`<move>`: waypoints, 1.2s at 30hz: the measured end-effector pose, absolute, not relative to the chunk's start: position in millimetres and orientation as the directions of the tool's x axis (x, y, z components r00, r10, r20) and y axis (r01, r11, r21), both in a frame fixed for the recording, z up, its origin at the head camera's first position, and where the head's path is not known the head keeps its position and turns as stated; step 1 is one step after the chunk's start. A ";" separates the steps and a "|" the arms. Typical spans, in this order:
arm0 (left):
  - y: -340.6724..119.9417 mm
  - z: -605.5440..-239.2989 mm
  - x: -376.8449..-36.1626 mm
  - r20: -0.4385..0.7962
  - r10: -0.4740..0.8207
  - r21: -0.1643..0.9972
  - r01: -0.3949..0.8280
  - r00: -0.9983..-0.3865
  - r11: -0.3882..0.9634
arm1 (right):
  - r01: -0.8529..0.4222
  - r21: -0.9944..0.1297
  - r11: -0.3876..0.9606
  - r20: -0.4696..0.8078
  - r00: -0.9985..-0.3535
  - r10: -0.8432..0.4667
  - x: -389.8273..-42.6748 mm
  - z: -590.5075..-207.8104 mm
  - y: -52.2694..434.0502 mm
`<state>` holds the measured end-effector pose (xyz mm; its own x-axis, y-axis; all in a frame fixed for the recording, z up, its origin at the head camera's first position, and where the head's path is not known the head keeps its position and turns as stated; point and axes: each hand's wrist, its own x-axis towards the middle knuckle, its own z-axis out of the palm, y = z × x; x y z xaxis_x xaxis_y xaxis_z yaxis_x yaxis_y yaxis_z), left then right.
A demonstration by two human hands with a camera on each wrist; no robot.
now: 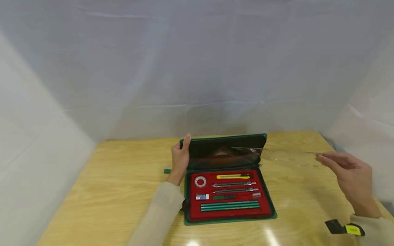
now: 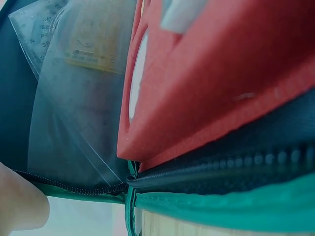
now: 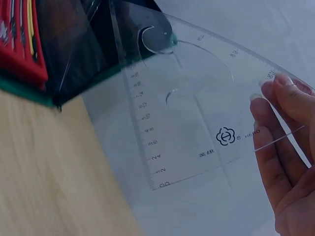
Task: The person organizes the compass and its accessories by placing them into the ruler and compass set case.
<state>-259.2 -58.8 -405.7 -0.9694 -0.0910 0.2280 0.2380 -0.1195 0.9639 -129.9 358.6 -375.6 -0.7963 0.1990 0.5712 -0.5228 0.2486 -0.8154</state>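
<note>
A zippered drawing-set case [image 1: 231, 222] lies unfolded on the table, its dark lid [image 1: 258, 141] raised. My left hand [image 1: 180, 157] grips the lid's left edge, thumb upward. My right hand [image 1: 351, 174] pinches a clear set square [image 3: 197, 113] by one edge, right of the case; its far end overlaps the lid. In the left wrist view, the lid's clear pocket [image 2: 74, 123] holds a yellowish template [image 2: 93, 44] and a transparent scale-marked piece [image 2: 32, 29]. The case's red tray [image 1: 227, 214] carries green pencils [image 1: 231, 205], a yellow utility knife [image 1: 234, 176] and metal compasses [image 1: 234, 185].
The tray also bears a round white disc [image 1: 200, 181], an eraser [image 1: 202, 197], a dark green piece [image 1: 224, 197] and a sharpener [image 1: 257, 195]. Wooden table [image 1: 123, 177] extends around the case. Pale cloth [image 1: 197, 68] hangs behind and at both sides.
</note>
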 end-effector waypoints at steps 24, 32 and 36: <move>-57.6 -400.7 -254.3 0.173 -0.144 0.980 0.185 -0.974 -0.075 | -0.686 -0.514 0.515 0.780 -0.623 -0.052 -218.6 -358.1 232.2; -58.6 -402.2 -254.3 0.172 -0.137 0.980 0.184 -0.975 -0.079 | -0.678 -0.614 0.404 0.737 -0.675 -0.013 -206.0 -347.1 224.9; -58.4 -402.3 -254.2 0.175 -0.134 0.979 0.187 -0.975 -0.082 | -0.673 -0.634 0.381 0.715 -0.698 -0.041 -206.1 -349.6 232.2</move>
